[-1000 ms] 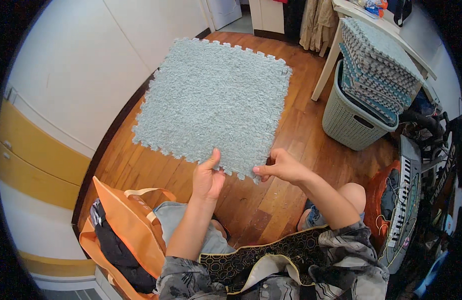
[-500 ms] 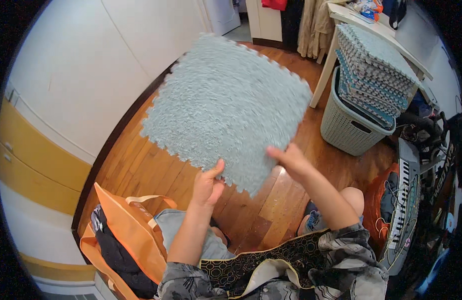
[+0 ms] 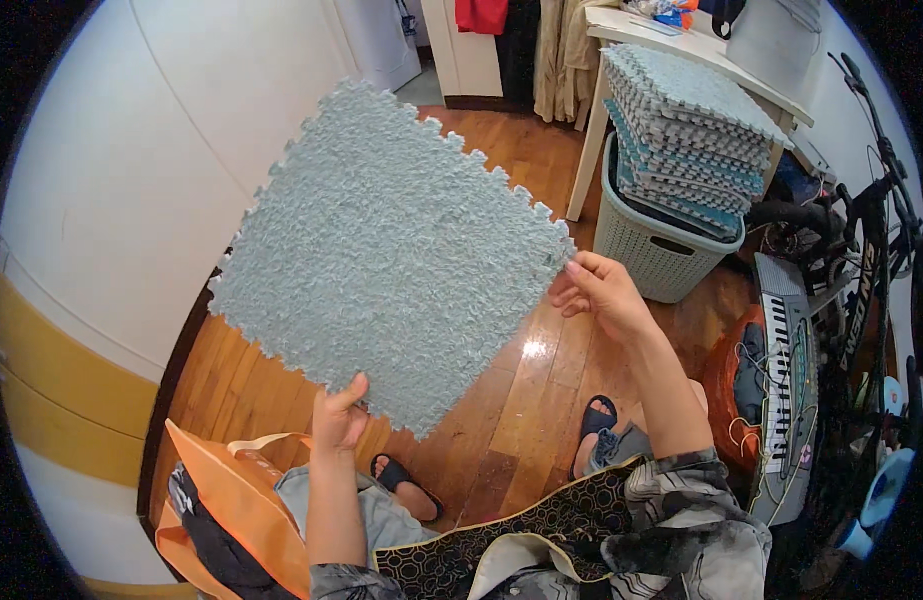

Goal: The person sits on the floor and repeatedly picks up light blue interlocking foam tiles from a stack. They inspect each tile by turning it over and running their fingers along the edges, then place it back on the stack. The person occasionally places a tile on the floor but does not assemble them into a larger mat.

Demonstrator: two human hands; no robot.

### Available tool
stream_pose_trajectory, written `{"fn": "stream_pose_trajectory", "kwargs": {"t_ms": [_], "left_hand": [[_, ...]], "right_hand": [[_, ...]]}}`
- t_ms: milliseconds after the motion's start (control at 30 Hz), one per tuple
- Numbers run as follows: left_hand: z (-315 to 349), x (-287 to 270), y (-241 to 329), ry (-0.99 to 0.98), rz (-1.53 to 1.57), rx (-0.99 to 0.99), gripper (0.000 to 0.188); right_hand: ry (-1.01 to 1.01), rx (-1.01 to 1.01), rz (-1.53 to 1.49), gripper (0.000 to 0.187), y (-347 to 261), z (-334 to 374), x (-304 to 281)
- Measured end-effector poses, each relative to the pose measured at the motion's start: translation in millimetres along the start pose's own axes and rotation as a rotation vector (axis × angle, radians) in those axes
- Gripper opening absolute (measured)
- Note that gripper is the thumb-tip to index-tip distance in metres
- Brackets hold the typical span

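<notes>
A pale blue-green plush puzzle floor mat tile (image 3: 391,255) with toothed edges hangs in the air in front of me, above the wooden floor. My left hand (image 3: 339,412) grips its near edge, thumb on top of the pile and fingers hidden underneath. At the tile's right corner, my right hand (image 3: 603,290) pinches the edge between thumb and fingers. Farther right, a stack of similar mat tiles (image 3: 686,130) in pale and darker blue-green rests on top of a woven-look plastic laundry basket (image 3: 646,255).
An orange bag (image 3: 236,480) with dark cloth inside stands at my left. To the right lie an electronic keyboard (image 3: 778,370) and a bicycle (image 3: 866,230). A white table (image 3: 636,35) stands behind the basket; a white wall panel (image 3: 111,180) rises on the left.
The tile has moved left and slightly nearer, and my view has shifted to the right. My right hand's hold has slid along the edge to the right corner; my left hand still grips the near edge.
</notes>
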State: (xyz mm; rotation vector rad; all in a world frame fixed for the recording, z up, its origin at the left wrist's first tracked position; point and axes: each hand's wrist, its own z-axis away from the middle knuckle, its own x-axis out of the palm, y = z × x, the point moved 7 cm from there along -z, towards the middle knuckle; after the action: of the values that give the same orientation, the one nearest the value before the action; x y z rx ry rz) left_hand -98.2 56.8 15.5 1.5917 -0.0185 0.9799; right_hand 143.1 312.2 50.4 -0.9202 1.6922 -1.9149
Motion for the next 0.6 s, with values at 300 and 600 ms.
{"fn": "stream_pose_trajectory", "kwargs": {"t_ms": [300,600], "left_hand": [[-2,-6,-24,0.046,0.081,-0.046,0.05],[1,-2,-15,-0.027,-0.011,-0.05,0.051]], "right_hand": [[0.241,-0.189,-0.272,0.022,3,1,1],[0.293,-0.384,0.012,0.022,-10,1,1]]}}
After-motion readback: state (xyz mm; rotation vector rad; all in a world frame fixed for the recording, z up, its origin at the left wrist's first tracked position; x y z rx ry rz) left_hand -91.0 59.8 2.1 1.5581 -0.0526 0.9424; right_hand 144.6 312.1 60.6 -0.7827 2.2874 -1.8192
